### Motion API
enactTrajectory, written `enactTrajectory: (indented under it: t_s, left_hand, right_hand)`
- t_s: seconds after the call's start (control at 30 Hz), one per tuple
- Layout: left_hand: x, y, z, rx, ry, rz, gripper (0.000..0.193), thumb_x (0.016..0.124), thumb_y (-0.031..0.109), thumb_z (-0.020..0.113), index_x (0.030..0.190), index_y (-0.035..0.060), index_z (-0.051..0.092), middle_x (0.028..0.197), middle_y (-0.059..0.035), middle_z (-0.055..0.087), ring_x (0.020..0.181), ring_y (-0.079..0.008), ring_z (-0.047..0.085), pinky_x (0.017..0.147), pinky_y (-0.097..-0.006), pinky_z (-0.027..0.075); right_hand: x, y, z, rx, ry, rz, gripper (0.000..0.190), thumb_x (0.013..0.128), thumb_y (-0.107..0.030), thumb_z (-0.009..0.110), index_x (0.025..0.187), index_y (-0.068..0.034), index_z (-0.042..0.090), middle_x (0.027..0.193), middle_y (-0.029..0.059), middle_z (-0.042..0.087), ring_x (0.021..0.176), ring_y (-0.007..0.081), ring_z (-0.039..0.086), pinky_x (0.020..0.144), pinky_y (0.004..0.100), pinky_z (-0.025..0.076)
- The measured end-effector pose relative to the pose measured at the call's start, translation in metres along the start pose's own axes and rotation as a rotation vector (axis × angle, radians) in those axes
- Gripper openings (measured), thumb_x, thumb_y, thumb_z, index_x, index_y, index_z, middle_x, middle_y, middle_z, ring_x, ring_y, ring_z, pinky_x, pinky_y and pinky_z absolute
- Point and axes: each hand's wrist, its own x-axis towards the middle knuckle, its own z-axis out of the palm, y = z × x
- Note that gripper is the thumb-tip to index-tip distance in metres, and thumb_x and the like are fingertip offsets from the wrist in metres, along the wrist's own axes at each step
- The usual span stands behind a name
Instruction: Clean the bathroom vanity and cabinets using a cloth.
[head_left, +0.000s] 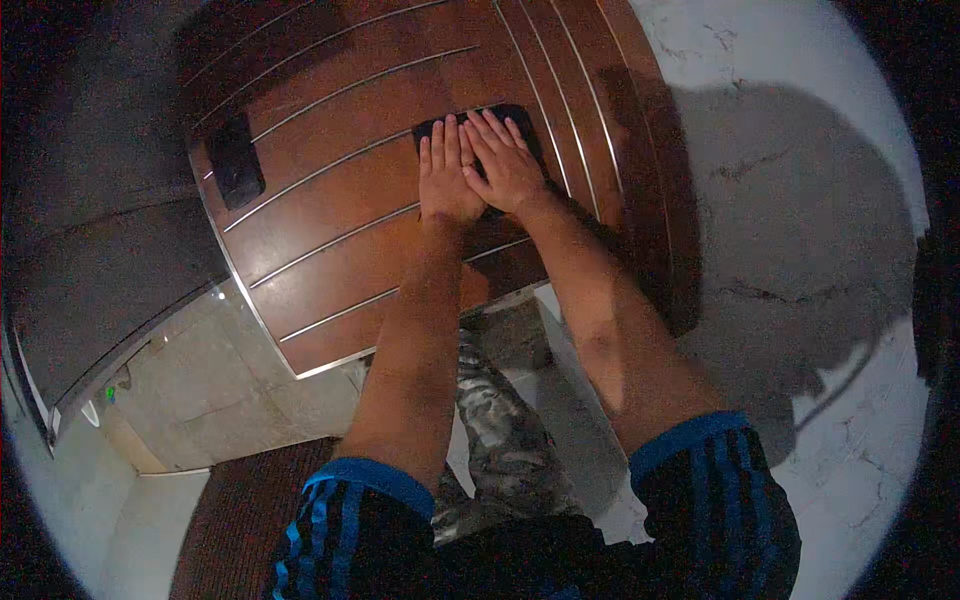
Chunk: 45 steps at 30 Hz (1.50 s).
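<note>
Both my hands lie palm down, side by side, on a dark, flat, rounded rectangular piece (527, 124) set in a brown wooden panel with thin metallic strips (337, 217). My left hand (450, 176) has its fingers stretched upward over the dark piece. Partly over it rests my right hand (504, 165), its thumb across the back of the left. What lies under the palms is hidden. Near the panel's left side is a second dark rectangular piece (236, 161), which neither hand touches.
Beyond the panel's left edge is a dark, glossy curved surface (120, 292). A marbled light wall or floor (840, 427) lies on the right, partly in shadow. A brown ribbed surface (240, 517) is at the lower left, beside grey tiles (217, 390).
</note>
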Motion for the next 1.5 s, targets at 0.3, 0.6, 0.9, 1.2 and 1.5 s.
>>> enactTrajectory:
  t_s: [0.3, 0.6, 0.9, 1.2, 1.5]
  left_hand:
    - [0.004, 0.006, -0.001, -0.012, 0.065, 0.001, 0.057, 0.087, 0.032, 0.036, 0.136, 0.0031, 0.027, 0.144, -0.0136, 0.019, 0.135, -0.0284, 0.015, 0.108, -0.0454, 0.013]
    - [-0.033, 0.020, -0.010, -0.380, 0.178, -0.326, 0.062, 0.088, 0.023, 0.046, 0.135, -0.0066, 0.017, 0.139, -0.0344, 0.007, 0.128, -0.0478, 0.016, 0.105, -0.0500, 0.019]
    - [-0.021, 0.022, -0.040, -0.709, 0.102, -0.607, 0.075, 0.076, 0.011, 0.064, 0.136, 0.0005, 0.021, 0.136, -0.0267, 0.028, 0.121, -0.0393, 0.037, 0.097, -0.0416, 0.035]
    - [-0.022, 0.012, -0.036, -0.724, 0.199, -0.534, 0.078, 0.072, 0.011, 0.067, 0.136, 0.0049, 0.023, 0.093, -0.0243, 0.061, 0.086, -0.0393, 0.060, 0.075, -0.0430, 0.047]
    - [-0.030, -0.043, -0.062, -0.513, 0.131, -0.547, 0.073, 0.076, 0.015, 0.063, 0.138, 0.0112, 0.023, 0.091, -0.0235, 0.061, 0.081, -0.0411, 0.060, 0.070, -0.0463, 0.047]
  right_hand:
    - [-0.001, 0.005, -0.003, -0.004, 0.025, 0.003, 0.062, 0.084, -0.040, 0.048, 0.132, -0.003, 0.036, 0.141, 0.0134, 0.027, 0.133, 0.0309, 0.020, 0.108, 0.0475, 0.014]
    - [-0.021, -0.038, 0.004, 0.066, 0.128, 0.579, 0.067, 0.085, -0.041, 0.048, 0.137, -0.007, 0.025, 0.144, 0.0242, 0.009, 0.132, 0.0443, 0.008, 0.105, 0.0566, 0.008]
    - [-0.021, -0.033, -0.016, 0.258, -0.059, 0.960, 0.074, 0.081, -0.033, 0.056, 0.141, -0.020, 0.014, 0.139, 0.0266, 0.020, 0.126, 0.0473, 0.021, 0.101, 0.0579, 0.017]
    - [-0.021, -0.023, -0.019, 0.481, 0.123, 0.810, 0.079, 0.074, -0.016, 0.065, 0.139, -0.017, 0.022, 0.130, 0.0247, 0.038, 0.122, 0.0391, 0.036, 0.099, 0.0452, 0.033]
    - [0.003, -0.062, -0.007, 0.558, 0.228, 0.599, 0.069, 0.076, -0.011, 0.066, 0.136, -0.016, 0.031, 0.131, 0.0204, 0.040, 0.120, 0.0374, 0.038, 0.101, 0.0422, 0.032]
